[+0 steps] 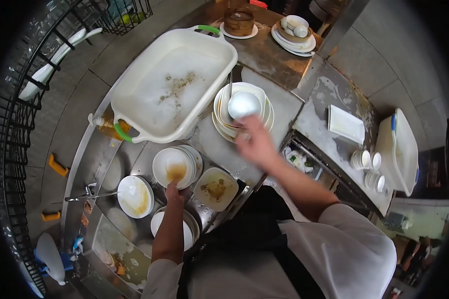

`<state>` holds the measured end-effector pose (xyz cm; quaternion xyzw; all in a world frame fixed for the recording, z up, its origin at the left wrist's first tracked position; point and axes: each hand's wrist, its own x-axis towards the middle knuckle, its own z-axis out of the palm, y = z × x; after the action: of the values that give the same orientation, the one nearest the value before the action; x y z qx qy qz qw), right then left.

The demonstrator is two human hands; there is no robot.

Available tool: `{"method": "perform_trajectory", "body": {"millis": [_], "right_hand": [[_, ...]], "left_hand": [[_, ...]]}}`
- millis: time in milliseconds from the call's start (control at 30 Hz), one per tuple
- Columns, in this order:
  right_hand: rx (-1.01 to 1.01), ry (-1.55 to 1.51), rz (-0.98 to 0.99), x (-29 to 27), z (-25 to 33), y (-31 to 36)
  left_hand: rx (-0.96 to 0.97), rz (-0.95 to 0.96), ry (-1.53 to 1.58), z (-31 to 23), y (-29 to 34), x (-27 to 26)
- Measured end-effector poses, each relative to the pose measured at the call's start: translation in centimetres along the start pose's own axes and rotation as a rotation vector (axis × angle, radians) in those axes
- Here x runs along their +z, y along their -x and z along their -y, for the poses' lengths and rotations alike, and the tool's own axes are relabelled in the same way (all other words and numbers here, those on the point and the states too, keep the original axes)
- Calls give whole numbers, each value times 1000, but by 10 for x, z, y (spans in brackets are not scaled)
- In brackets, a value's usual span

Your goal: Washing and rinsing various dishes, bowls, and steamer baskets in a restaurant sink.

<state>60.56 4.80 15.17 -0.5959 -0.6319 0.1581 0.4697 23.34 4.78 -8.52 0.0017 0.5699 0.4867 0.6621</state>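
Note:
My left hand (174, 193) is closed on the near rim of a small white plate (167, 162) smeared with brown sauce. That plate sits at the top of a stack, to the left of a squarish dish (215, 189) with brown food scraps. My right hand (256, 141) is smeared by motion, so its fingers are unclear. It is at the near edge of a pile of white dishes, close to a white bowl (244, 105) lying on top. A thin metal handle (230, 82) rises beside the bowl.
A large white tub (119, 102) of suds has green handles. More stained plates (134, 197) lie in the metal sink area at left. A bamboo steamer (238, 22) and stacked dishes (294, 42) stand at the back. Small cups (374, 182) and another tub (398, 144) are at right.

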Motion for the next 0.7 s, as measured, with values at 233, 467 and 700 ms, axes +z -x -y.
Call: {"method": "perform_trajectory", "body": {"millis": [233,467,700], "right_hand": [[126,649,594,-36,-100,-127],[49,620,235,-91,-30,-113],[143,-91,781,-14,51,-90]], "left_hand": [[-99,-101,-478,6,18,19],[649,40,-816,-29,150,115],[192,297,-49,-50,207,160]]}}
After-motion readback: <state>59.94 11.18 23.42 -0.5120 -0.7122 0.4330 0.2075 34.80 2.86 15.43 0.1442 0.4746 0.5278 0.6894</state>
